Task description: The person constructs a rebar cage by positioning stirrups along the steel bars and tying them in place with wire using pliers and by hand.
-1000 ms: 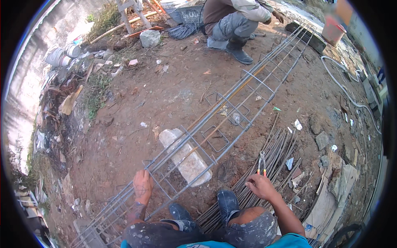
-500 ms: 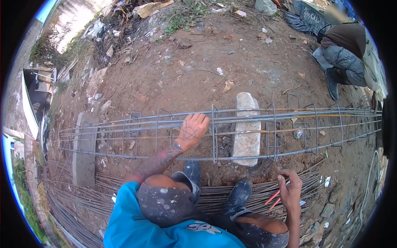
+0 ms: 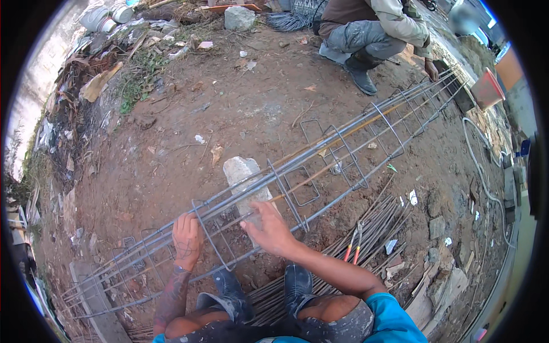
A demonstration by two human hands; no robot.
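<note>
A long steel rebar cage [image 3: 372,178] runs slantwise before me, from lower left to upper right. Rectangular wire stirrups [image 3: 213,235] ring its bars. My left hand [image 3: 187,240] curls its fingers over the upper bars, just left of one stirrup. To the right of that stirrup, my right hand [image 3: 271,231] reaches in at the middle bars, thumb and fingers apart. Whether its fingertips touch a rod is hard to make out. Pincers [image 3: 354,243] with red handles lie on the loose rods, right of my right forearm.
A pale stone block [image 3: 243,171] sits under the cage's middle, and a grey slab [image 3: 94,300] under its left end. Loose steel rods [image 3: 372,223] lie by my boots. Another person [image 3: 366,34] crouches at the far right, a hand near the cage's end. A red bucket [image 3: 488,90] stands beyond.
The view has swung to the right. My right hand has left the spot beside the pincers and come up to the cage. My left hand stays on the bars by the same stirrup.
</note>
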